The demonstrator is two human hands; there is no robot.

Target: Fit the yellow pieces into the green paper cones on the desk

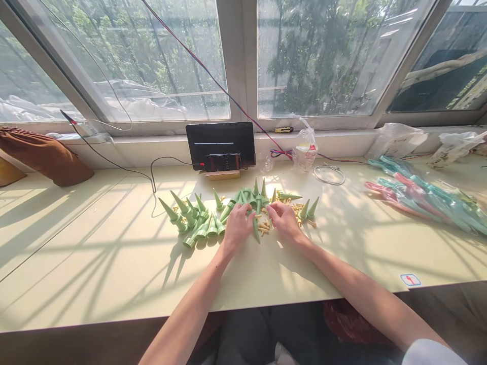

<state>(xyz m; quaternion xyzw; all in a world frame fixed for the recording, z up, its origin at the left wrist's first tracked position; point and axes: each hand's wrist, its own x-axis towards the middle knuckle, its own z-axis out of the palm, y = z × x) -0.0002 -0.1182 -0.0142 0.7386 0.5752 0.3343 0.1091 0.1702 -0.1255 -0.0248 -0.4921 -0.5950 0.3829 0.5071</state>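
Observation:
Many green plastic cone-shaped spikes (202, 230) with wide collars stand or lie in a cluster on the table, several of them upright. Small tan pegs (263, 226) are scattered between and behind them. My left hand (239, 224) is at the cluster's front, its fingers curled around a green spike (256, 229) whose point slants down toward me. Just to the right, my right hand (284, 221) has thumb and fingertips pinched together near the pegs. Whatever is in that pinch is too small or hidden to make out. Two upright green spikes (309, 209) stand beyond its right side.
A black tablet (220, 144) leans by the window, a phone (224, 162) before it. Behind are a bagged cup (305, 152) and a coiled cable (329, 175). Bagged pink and teal items (426, 195) lie right; a brown bag (57, 157) sits left.

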